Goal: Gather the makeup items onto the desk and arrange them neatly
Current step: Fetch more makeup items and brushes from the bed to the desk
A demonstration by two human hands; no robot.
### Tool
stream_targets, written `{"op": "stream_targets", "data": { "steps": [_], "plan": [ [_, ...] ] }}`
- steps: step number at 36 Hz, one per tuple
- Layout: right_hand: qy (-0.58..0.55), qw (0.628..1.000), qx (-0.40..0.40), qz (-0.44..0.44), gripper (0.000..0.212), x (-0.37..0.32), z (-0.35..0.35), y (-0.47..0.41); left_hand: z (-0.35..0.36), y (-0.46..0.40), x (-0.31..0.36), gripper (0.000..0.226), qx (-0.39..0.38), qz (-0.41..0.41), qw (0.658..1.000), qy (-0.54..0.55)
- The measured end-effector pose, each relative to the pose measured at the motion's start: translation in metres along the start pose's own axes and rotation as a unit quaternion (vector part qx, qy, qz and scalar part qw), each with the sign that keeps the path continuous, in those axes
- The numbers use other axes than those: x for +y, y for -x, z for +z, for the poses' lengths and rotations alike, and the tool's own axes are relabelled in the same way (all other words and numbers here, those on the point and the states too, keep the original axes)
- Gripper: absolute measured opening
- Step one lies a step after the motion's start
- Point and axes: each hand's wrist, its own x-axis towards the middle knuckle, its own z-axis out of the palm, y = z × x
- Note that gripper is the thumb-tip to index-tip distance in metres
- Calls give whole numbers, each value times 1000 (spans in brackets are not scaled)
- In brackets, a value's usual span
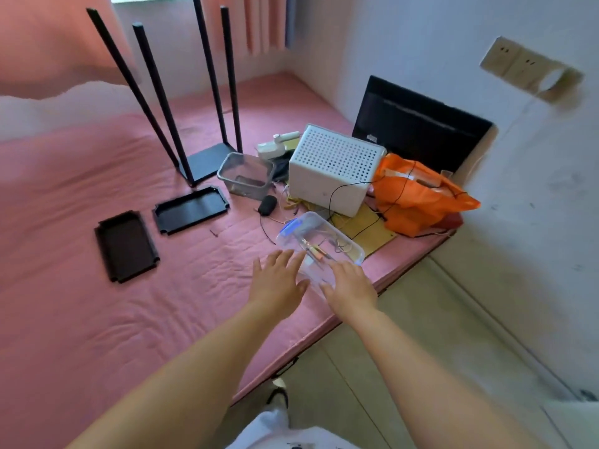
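Both your arms reach over the pink mattress [97, 303] toward the clear plastic box [319, 246] lying near its right edge. Left hand [277, 281]: fingers straight and spread, tips at the box's near-left corner, gripping nothing. Right hand [351, 288]: fingers relaxed, laid on the near-right end of the box, not curled round it. Placing 1 hand at each side reads as a setup for a 2-handed lift, likely because the box is wide and open-topped, so a level carry keeps the contents in. Inside it lie a few slim items, probably makeup tools; too small to identify. The box has a blue clip [291, 227] at its far end. Behind it: a white perforated box [334, 170], an orange bag [418, 196], a black monitor [418, 128] leaning on the wall. No desk is in view, so gathering has barely begun.
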Motion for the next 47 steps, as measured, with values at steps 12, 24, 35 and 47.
{"op": "stream_targets", "data": {
  "steps": [12,24,35,47],
  "plan": [
    [-16,999,-28,17,47,38,-23,-94,2,-101,15,57,-22,31,999,-22],
    [30,988,-123,-94,38,95,-37,-218,36,-198,51,55,-25,-104,993,51],
    [68,958,-251,-122,45,143,-2,-290,97,-251,79,53,-104,-248,953,138],
    [116,921,-343,-144,48,162,111,-334,199,-288,53,54,-163,-371,879,251]
  ]
}}
